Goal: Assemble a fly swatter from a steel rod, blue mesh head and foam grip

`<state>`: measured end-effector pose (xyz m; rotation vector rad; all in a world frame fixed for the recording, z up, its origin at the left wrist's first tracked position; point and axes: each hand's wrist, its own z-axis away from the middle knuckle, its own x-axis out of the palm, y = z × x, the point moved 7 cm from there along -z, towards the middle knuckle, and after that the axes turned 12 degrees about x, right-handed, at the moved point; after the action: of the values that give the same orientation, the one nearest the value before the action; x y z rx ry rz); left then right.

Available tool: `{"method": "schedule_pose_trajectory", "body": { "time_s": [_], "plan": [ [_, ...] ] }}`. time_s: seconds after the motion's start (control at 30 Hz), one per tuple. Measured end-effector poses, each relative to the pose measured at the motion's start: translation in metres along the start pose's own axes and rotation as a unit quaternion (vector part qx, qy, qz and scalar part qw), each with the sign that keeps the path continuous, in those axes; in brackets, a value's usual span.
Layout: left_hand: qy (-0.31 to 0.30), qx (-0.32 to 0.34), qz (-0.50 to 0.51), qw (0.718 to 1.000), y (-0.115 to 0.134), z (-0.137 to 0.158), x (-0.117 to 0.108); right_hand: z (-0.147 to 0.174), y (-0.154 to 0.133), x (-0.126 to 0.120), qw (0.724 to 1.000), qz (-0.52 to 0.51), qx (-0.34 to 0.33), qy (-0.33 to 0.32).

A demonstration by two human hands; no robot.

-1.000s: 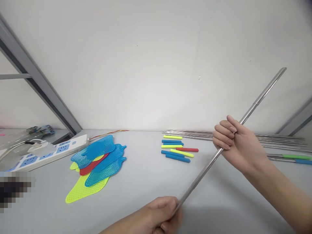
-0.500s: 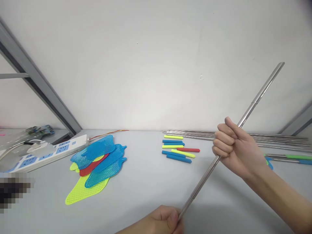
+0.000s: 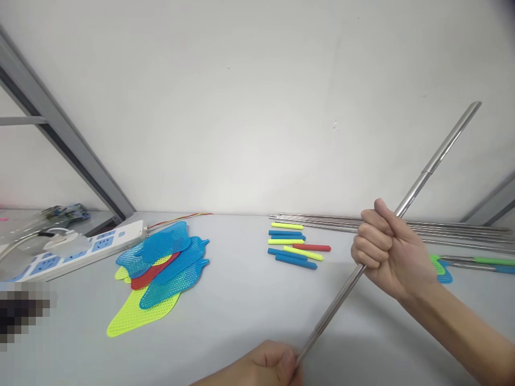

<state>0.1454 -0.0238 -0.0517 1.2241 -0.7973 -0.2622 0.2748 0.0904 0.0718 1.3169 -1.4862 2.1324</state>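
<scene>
Right hand [image 3: 386, 252] clenched around a slanting metal tube [image 3: 413, 192]; left hand [image 3: 273, 365] pinches its lower end. Coloured sticks [image 3: 295, 261] and mesh paddles [image 3: 173, 284] lie on counter [image 3: 229, 305].

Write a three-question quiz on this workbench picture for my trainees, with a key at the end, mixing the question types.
1. Choose: which hand grips the silver rod higher up in the picture, the left hand or the right hand?
2. True or false: in the picture, the mesh sheets lie to the left of the short coloured sticks.
3. Count: how many of those short sticks are red?

Key:
1. The right hand.
2. True.
3. One: a single red stick shows among the blue and yellow ones.
</scene>
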Motion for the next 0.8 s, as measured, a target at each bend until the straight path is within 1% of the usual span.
{"method": "schedule_pose_trajectory", "body": {
  "time_s": [0.23, 0.4, 0.63, 0.8],
  "plan": [
    [-0.003, -0.003, 0.015, 1.0, -0.0018, 0.0007, 0.0007, 0.0016, 0.0033, -0.0001, 1.0, -0.006, 0.001, -0.007],
    [-0.012, -0.018, 0.006, 1.0, 0.003, 0.0015, 0.0024, 0.0021, 0.0051, -0.001, 1.0, 0.0, -0.003, 0.0],
    [-0.027, -0.035, 0.004, 0.999, 0.0036, 0.0027, 0.0052, 0.0044, 0.0021, 0.0064, 1.0, 0.009, 0.005, -0.008],
    [-0.007, -0.044, -0.015, 0.999, 0.0056, 0.0055, 0.0031, 0.0062, -0.0015, 0.0064, 1.0, 0.011, 0.001, -0.007]
  ]
}}
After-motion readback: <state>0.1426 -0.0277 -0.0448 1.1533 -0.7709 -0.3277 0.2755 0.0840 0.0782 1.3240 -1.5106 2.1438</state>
